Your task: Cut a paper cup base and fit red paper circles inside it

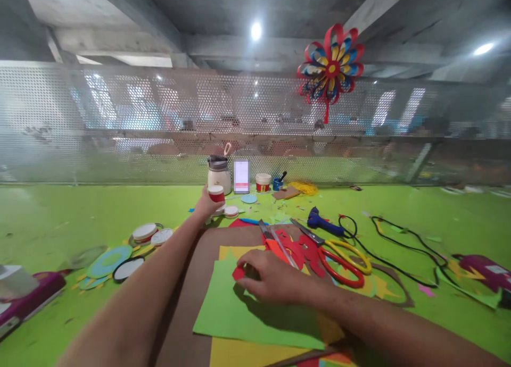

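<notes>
My left hand (205, 204) reaches out over the table, its fingers around a small red jar with a white lid (216, 193). Just below that jar lies a white round lid (231, 211). My right hand (264, 275) pinches a small red disc-like piece (238, 273) between thumb and finger. It hovers over a sheet of light green paper (223, 308), which lies on yellow paper (227, 352) and a brown board (181, 303). Scissors with red and yellow handles (347, 263) rest beyond my right wrist, near red paper cutouts (293, 247).
A blue glue gun (324, 223) trails a black cord to the right. At the back stand a white jug (219, 176), a phone (241, 176) and a red-and-white tub (263, 183). Paper rings (109, 261) lie left. A paper flower (331, 69) hangs above the perforated screen (159, 106).
</notes>
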`<state>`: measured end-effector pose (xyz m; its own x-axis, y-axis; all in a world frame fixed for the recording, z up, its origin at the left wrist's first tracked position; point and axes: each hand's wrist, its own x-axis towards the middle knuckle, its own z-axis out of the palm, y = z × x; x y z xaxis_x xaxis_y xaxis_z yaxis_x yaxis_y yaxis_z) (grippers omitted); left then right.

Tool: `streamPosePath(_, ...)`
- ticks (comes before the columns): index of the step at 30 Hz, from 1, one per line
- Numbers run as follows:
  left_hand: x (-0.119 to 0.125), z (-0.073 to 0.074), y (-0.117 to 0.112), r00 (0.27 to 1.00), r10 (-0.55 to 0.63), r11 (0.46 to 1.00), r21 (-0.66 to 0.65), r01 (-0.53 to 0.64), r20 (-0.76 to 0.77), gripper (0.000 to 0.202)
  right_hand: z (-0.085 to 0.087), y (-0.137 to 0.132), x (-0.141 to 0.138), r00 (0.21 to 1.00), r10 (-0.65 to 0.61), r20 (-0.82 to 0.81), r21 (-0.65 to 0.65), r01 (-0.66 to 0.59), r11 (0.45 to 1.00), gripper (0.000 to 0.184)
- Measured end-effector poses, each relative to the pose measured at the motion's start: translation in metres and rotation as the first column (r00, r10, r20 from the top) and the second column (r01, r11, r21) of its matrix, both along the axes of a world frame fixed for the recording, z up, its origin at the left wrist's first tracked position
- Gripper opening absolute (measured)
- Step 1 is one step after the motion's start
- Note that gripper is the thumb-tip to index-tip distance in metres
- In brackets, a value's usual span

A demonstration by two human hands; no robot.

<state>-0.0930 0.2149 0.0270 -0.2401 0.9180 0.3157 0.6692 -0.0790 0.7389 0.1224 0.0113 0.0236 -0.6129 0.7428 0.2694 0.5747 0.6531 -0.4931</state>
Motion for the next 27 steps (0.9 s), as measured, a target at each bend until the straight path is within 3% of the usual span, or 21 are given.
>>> streamPosePath(5,-0.005,-0.003,0.002,0.999,0.021,1.0,-0.005,-0.021,-0.033,0.037,0.009,0.029,0.002,0.992,-0.085,-0.093,-0.039,0.082,0.996,0.012)
streamPosePath(9,-0.008,-0.004,0.006,0.998,0.031,0.999,-0.003,-0.032,-0.047,0.037,0.006,0.045,0.004,0.985,-0.165,-0.048,0.01,0.165,0.986,0.012)
streamPosePath(17,-0.009,-0.015,0.006,0.997,0.021,0.999,0.035,-0.018,-0.077,0.037,0.0,0.044,-0.024,0.995,-0.045,0.088,0.103,0.036,0.994,0.021)
streamPosePath(23,-0.009,-0.016,0.005,0.995,0.016,0.998,0.07,-0.009,-0.094,0.037,0.001,0.112,-0.012,0.954,-0.203,0.222,0.136,0.175,0.975,0.031)
streamPosePath(27,-0.011,-0.016,0.006,0.994,0.011,0.996,0.084,-0.001,-0.11,0.037,0.001,0.143,-0.017,0.928,-0.217,0.304,0.112,0.191,0.975,0.03)
